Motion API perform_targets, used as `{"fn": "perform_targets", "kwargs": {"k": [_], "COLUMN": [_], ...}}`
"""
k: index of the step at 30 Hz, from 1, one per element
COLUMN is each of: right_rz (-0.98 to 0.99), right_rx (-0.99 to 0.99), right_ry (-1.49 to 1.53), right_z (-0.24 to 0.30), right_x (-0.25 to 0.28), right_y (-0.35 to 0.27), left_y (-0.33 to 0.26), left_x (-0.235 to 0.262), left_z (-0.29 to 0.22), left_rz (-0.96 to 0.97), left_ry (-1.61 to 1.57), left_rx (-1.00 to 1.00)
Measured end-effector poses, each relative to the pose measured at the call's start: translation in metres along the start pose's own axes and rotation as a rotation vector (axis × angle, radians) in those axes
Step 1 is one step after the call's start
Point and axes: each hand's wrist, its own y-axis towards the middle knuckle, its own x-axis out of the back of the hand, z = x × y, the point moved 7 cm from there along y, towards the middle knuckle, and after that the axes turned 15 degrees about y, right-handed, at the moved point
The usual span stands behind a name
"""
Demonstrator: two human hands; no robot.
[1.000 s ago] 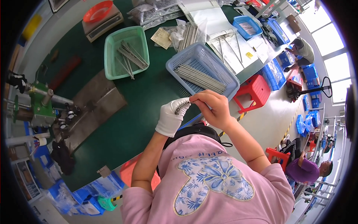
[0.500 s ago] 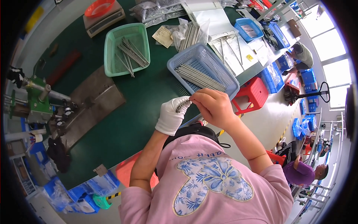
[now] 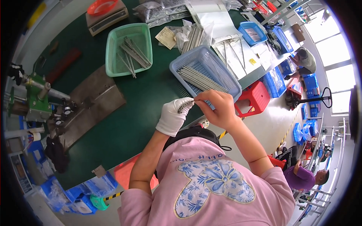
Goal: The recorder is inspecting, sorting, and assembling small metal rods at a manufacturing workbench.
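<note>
My left hand [image 3: 172, 117] wears a white glove and is closed, its fingers curled in front of my waist. A dark grey speckled patch shows in its palm; I cannot tell whether it is glove material or small parts. My bare right hand [image 3: 220, 108] meets the gloved fingertips with thumb and forefinger pinched together. Whatever lies in the pinch is too small to name. Just beyond both hands stands a blue-grey plastic basket [image 3: 233, 87] with a bundle of thin metal rods [image 3: 200, 79] lying in it.
A green basket [image 3: 110, 56] holding more metal rods [image 3: 135, 52] stands on the green table [image 3: 113, 143]. To the left are a steel plate [image 3: 90, 101] and a green machine fixture [image 3: 39, 100]. A scale [image 3: 107, 20] sits farther back; a red stool [image 3: 256, 98] is at right.
Both hands stay together at nearly the same spot, the pinch barely shifted. The surroundings have moved slightly in the picture.
</note>
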Motion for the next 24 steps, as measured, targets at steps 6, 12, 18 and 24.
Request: {"fn": "perform_targets", "kwargs": {"k": [6, 12, 18, 24], "right_rz": [0.037, 0.038, 0.058, 0.030], "right_rx": [0.022, 0.021, 0.060, 0.104], "right_ry": [0.000, -0.025, -0.039, -0.068], "right_z": [0.003, 0.000, 0.001, 0.000], "right_x": [-0.003, -0.006, -0.010, -0.011], "right_y": [0.010, 0.009, 0.011, 0.007], "left_y": [0.000, 0.002, 0.001, 0.003], "left_x": [-0.001, 0.000, -0.001, 0.000], "left_z": [0.003, 0.001, 0.004, 0.007], "left_rz": [0.016, 0.022, 0.042, 0.026], "left_ry": [0.017, 0.043, 0.034, 0.009], "left_rx": [0.034, 0.013, 0.030, 0.040]}}
